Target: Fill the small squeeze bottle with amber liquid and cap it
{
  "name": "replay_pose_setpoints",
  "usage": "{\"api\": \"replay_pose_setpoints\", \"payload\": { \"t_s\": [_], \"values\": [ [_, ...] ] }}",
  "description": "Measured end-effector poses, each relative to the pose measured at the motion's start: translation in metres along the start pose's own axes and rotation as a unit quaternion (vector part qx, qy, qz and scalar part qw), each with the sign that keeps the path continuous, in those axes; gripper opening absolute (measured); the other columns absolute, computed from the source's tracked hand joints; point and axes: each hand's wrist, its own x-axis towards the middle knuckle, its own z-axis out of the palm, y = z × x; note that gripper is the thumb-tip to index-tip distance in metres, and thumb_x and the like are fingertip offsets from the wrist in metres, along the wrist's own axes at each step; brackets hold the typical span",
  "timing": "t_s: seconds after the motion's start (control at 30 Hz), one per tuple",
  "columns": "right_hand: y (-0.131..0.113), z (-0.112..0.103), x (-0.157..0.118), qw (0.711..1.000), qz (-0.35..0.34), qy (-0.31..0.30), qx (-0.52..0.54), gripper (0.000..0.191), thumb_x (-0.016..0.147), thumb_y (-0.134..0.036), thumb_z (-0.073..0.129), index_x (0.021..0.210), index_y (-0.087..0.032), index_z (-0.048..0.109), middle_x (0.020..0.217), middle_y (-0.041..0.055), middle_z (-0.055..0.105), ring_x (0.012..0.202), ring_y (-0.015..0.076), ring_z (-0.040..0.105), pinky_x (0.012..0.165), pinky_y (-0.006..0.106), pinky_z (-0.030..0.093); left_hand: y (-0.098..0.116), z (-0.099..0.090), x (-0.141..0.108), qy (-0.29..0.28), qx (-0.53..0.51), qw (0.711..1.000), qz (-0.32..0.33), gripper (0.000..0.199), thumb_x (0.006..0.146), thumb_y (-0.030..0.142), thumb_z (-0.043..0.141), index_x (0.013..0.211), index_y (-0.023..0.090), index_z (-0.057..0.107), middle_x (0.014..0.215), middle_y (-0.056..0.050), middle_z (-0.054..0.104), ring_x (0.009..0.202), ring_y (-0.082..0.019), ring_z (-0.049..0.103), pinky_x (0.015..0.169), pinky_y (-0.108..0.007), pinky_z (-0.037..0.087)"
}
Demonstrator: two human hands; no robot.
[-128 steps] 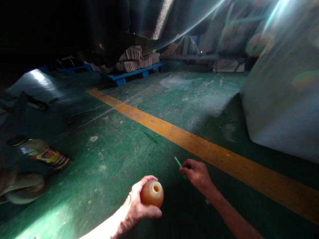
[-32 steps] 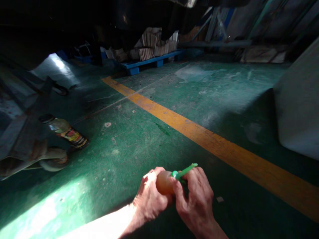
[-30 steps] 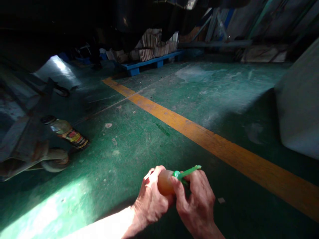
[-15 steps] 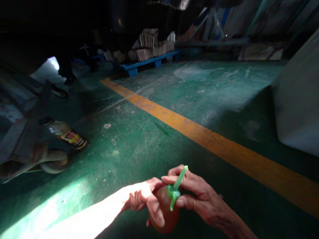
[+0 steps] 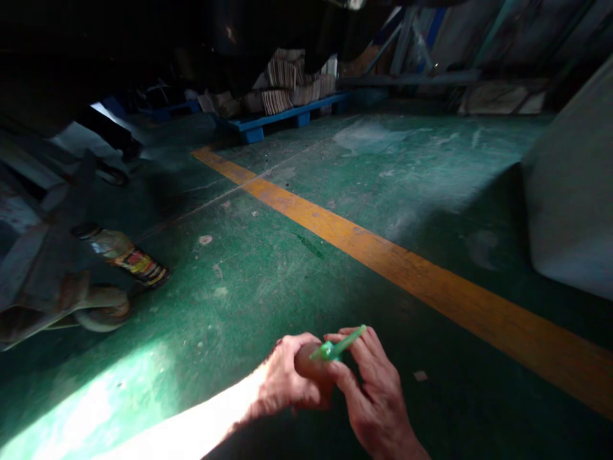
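A reddish-brown rounded object (image 5: pixel 309 363) sits low in the middle of the head view, with my left hand (image 5: pixel 287 370) closed around its left side. On top of it is a green knotted strip (image 5: pixel 328 351), one end of which sticks out to the upper right. My right hand (image 5: pixel 371 386) is at the right side of the object, its thumb and fingers pinching the green strip. The underside of the object is hidden, and its exact nature cannot be made out.
A bottle (image 5: pixel 127 255) stands tilted beside a wheeled cart (image 5: pixel 36 275) at the left. Further back, a blue pallet (image 5: pixel 287 117) bears stacked bundles (image 5: pixel 282 80). A yellow line (image 5: pixel 335 229) crosses the green floor. A pale bulky object (image 5: pixel 572 185) is at the right. A person's leg (image 5: pixel 108 131) shows far left.
My left hand has turned and wraps further round the object. My right hand has swung more upright, and the green strip now leans to the right. The leg in the back left has shifted.
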Motion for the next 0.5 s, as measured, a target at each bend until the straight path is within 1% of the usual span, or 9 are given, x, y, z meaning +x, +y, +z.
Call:
{"api": "replay_pose_setpoints", "payload": {
  "t_s": [0.1,0.17,0.2,0.23,0.3,0.33,0.37,0.43,0.5],
  "values": [
    [0.0,0.01,-0.003,0.995,0.034,0.085,-0.046,0.009,0.083,-0.021,0.05,0.079,-0.016,0.056,0.076,0.0036,0.053,0.073,0.0171,0.051,0.062,0.03,0.043,-0.002,0.014,0.0,0.127,0.065,0.989,0.043,0.038,0.054,0.023,0.068,0.089,0.015,0.057,0.073,0.001,0.056,0.063,-0.014,0.047,0.054,-0.023,0.039],
    [0.0,0.011,-0.003,0.992,0.071,0.101,-0.033,0.011,0.081,-0.026,0.053,0.074,-0.017,0.055,0.073,0.0035,0.053,0.069,0.0179,0.052,0.06,0.031,0.042,0.0,0.016,0.0,0.167,0.117,0.976,0.071,0.036,0.058,0.024,0.066,0.091,0.015,0.055,0.082,-0.002,0.058,0.072,-0.017,0.051,0.064,-0.026,0.041],
    [0.001,0.01,-0.003,0.991,0.102,0.084,-0.004,0.013,0.079,-0.029,0.056,0.073,-0.017,0.055,0.072,0.0034,0.054,0.067,0.0181,0.053,0.059,0.031,0.043,0.001,0.015,0.0,0.168,0.136,0.973,0.08,0.036,0.058,0.024,0.067,0.091,0.015,0.055,0.082,-0.003,0.058,0.073,-0.017,0.051,0.064,-0.026,0.042],
    [0.003,0.007,-0.004,0.987,0.144,0.05,0.045,0.016,0.077,-0.033,0.058,0.074,-0.017,0.056,0.072,0.0034,0.056,0.066,0.0185,0.054,0.058,0.031,0.044,0.003,0.012,0.0,0.155,0.135,0.976,0.077,0.037,0.055,0.025,0.069,0.089,0.015,0.055,0.078,-0.002,0.057,0.069,-0.016,0.05,0.061,-0.026,0.041],
    [0.01,-0.001,-0.006,0.958,0.228,-0.031,0.173,0.026,0.075,-0.041,0.062,0.083,-0.017,0.059,0.078,0.0049,0.061,0.072,0.0203,0.058,0.061,0.031,0.047,0.005,0.004,0.001,0.086,0.067,0.994,0.033,0.04,0.051,0.025,0.072,0.086,0.015,0.055,0.068,0.001,0.053,0.057,-0.014,0.047,0.05,-0.024,0.04],
    [0.014,-0.005,-0.006,0.939,0.254,-0.054,0.224,0.034,0.074,-0.044,0.062,0.094,-0.017,0.059,0.085,0.0062,0.062,0.077,0.021,0.059,0.064,0.031,0.049,0.007,-0.001,0.001,0.043,0.014,0.999,0.004,0.041,0.05,0.025,0.072,0.086,0.015,0.055,0.064,0.002,0.051,0.053,-0.013,0.045,0.044,-0.022,0.038],
    [0.018,-0.01,-0.006,0.93,0.256,-0.064,0.255,0.042,0.075,-0.046,0.063,0.105,-0.018,0.057,0.095,0.0077,0.062,0.083,0.0212,0.059,0.067,0.031,0.049,0.009,-0.005,0.001,-0.002,-0.037,0.999,-0.022,0.042,0.049,0.025,0.071,0.087,0.014,0.055,0.063,0.001,0.051,0.05,-0.012,0.045,0.04,-0.021,0.036],
    [0.025,-0.018,-0.002,0.944,0.201,-0.076,0.251,0.05,0.079,-0.045,0.061,0.122,-0.023,0.051,0.117,0.0091,0.055,0.098,0.0217,0.056,0.073,0.03,0.049,0.012,-0.013,0.002,-0.074,-0.094,0.991,-0.053,0.045,0.047,0.025,0.071,0.089,0.013,0.057,0.065,-0.001,0.053,0.049,-0.014,0.047,0.038,-0.021,0.036],
    [0.027,-0.026,0.007,0.963,0.103,-0.142,0.206,0.043,0.084,-0.044,0.057,0.123,-0.028,0.052,0.125,0.0073,0.05,0.108,0.0218,0.051,0.08,0.031,0.047,0.014,-0.017,0.002,-0.119,-0.1,0.986,-0.058,0.044,0.044,0.026,0.072,0.084,0.014,0.06,0.066,-0.003,0.056,0.05,-0.015,0.049,0.038,-0.021,0.035]
  ]
}}
